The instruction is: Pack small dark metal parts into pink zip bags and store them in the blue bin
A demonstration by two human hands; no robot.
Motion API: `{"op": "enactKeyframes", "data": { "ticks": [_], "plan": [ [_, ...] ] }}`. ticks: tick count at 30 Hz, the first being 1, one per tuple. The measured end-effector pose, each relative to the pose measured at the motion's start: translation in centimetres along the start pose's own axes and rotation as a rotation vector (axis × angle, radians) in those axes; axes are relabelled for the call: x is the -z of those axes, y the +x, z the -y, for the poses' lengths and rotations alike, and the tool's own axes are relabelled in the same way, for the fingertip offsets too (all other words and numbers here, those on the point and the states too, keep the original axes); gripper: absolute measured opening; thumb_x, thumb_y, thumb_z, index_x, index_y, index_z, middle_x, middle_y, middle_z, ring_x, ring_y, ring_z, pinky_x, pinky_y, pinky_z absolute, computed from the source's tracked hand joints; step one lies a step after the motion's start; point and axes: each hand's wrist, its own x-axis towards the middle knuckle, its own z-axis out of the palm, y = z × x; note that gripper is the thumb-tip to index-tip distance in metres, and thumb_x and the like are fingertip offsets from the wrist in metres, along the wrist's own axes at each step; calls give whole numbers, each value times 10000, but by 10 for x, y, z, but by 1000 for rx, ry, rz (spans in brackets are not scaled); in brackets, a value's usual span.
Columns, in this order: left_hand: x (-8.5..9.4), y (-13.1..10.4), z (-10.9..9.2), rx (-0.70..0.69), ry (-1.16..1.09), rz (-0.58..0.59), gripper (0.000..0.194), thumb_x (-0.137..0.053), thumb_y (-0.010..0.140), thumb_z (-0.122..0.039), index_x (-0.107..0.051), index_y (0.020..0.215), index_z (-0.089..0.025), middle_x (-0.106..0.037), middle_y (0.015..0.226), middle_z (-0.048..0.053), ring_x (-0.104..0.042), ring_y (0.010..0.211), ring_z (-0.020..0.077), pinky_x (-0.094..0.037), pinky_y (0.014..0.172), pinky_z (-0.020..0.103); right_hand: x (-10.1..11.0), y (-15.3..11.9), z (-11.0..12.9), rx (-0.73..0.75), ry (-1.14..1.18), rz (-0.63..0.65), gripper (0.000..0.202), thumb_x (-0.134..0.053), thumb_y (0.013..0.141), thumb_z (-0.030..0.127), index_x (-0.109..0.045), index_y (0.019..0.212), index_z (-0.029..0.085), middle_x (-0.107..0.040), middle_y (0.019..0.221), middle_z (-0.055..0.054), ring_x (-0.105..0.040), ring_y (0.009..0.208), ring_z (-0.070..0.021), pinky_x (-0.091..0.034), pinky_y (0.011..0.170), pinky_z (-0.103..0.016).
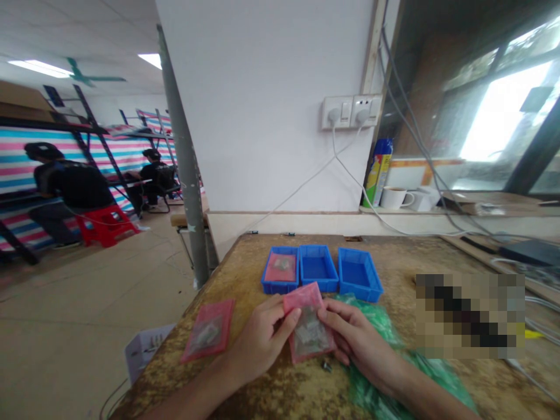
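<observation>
A pink plastic bag point(311, 332) with greyish pieces inside is held up over the worn wooden table. My left hand point(265, 329) grips its left edge, thumb on the front. On the other edge, my right hand point(354, 329) pinches it near the top right. To the left lies a second pink bag point(209, 329), flat and also filled with grey pieces. Behind my hands stand three blue trays: the left tray point(280, 287) has a pink bag point(280, 266) in it, while the middle tray point(318, 268) and right tray point(359, 274) show bare bottoms. A small dark metal piece point(326, 366) lies below the held bag.
Crumpled green plastic point(380, 321) spreads under and beside my right forearm. A white power strip point(149, 350) sits off the table's left edge. Cables point(406, 233) run along the back. On the ledge are a spray can point(378, 172) and a mug point(394, 198). Two people sit far left.
</observation>
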Motion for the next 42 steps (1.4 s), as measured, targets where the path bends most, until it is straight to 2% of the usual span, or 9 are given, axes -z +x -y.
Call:
{"op": "enactKeyframes", "data": {
  "ticks": [8,15,19,22,24,29,33,38,42],
  "plan": [
    [0,-3,3,18,117,-49,380,-505,1154,-432,-758,981,-208,-779,917,66,-760,883,227,-611,832,313,0,-1,4,-4,58,-7,409,-900,892,562,-811,998,176,-402,596,96,-223,475,-51,-252,417,-173],
    [3,-5,3,-15,156,-44,368,-490,1152,-436,-673,921,-216,-745,894,56,-729,840,216,-591,786,309,3,0,3,-31,111,-26,364,-928,882,488,-819,1014,167,-358,559,110,-216,481,-56,-260,440,-181],
    [2,-7,4,18,105,-42,242,-514,1152,-411,-670,1204,-233,-778,1024,45,-765,926,217,-599,835,305,3,1,1,-40,116,-20,383,-910,899,513,-789,962,155,-373,552,109,-218,471,-53,-248,434,-183],
    [0,-9,8,16,71,-89,352,-490,1165,-352,-522,1502,-258,-767,1233,60,-771,1078,215,-597,945,312,2,1,2,-33,116,-12,387,-896,914,520,-758,943,160,-385,553,110,-222,459,-49,-244,428,-180],
    [-1,-9,11,10,74,-135,405,-478,1167,-312,-466,1569,-263,-758,1199,51,-766,1058,208,-594,946,307,1,1,2,-24,128,-17,389,-900,910,521,-739,963,171,-405,570,109,-225,460,-48,-243,424,-175],
    [1,-5,12,-92,39,-25,357,-404,1153,-164,-676,1351,-284,-706,1157,45,-728,1077,189,-563,952,273,0,1,4,-20,176,-38,425,-914,898,519,-702,1074,195,-388,555,128,-211,460,-56,-259,417,-169],
    [4,-3,8,-112,24,10,358,-462,1086,-92,-710,1269,-275,-669,1176,57,-703,1085,196,-560,952,275,0,2,2,-10,188,-60,457,-930,885,500,-657,1111,211,-429,555,129,-258,448,-53,-269,418,-166],
    [5,-2,4,-98,58,37,310,-760,935,-142,-720,1219,-258,-637,1238,73,-676,1166,250,-564,1007,334,1,3,-2,1,156,-104,540,-960,837,517,-602,1123,231,-474,531,137,-281,403,-45,-236,394,-167],
    [5,-1,4,-121,85,22,188,-768,986,-251,-748,1173,-256,-631,1235,76,-662,1189,260,-547,1036,361,0,2,-1,22,126,-122,508,-928,872,526,-612,1148,241,-608,615,83,-353,432,-54,-243,408,-163]
  ]
}}
